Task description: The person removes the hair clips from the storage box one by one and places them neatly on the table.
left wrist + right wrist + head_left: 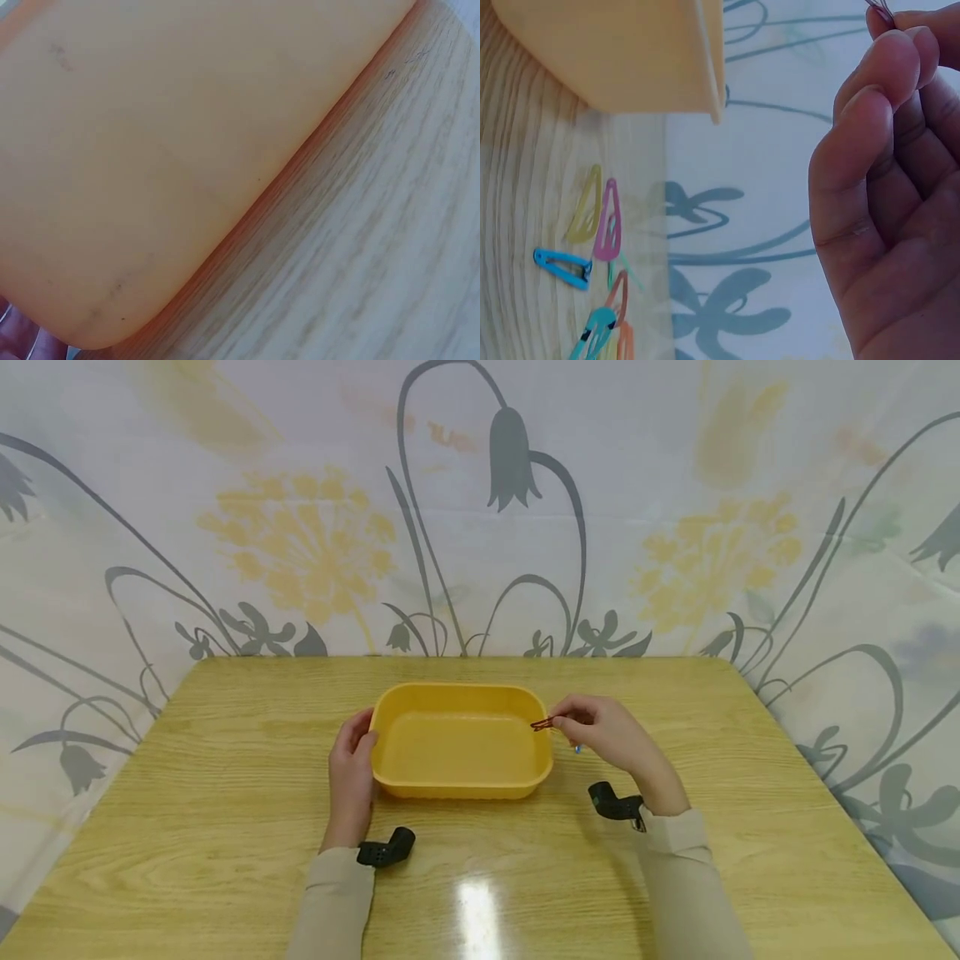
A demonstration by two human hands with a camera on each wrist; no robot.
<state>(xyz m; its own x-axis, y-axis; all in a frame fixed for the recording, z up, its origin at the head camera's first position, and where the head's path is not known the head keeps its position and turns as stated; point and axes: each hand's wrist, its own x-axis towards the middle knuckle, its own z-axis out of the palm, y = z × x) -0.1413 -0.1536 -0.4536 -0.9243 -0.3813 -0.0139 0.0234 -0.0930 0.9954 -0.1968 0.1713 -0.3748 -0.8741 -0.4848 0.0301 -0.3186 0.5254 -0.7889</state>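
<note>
A yellow plastic basin sits on the wooden table, its inside bare in the head view. My left hand grips its left end, thumb at the rim and fingers along the outside. Over the right rim, my right hand pinches a dark red hair clip between thumb and fingertips, its tip reaching over the basin. In the right wrist view, only the clip's end shows at the top edge. The left wrist view is mostly filled by the basin's side wall.
Several snap hair clips lie on the table right of the basin, among them a blue clip, a purple clip, a yellow clip and a teal clip. A flower-printed cloth hangs behind the table.
</note>
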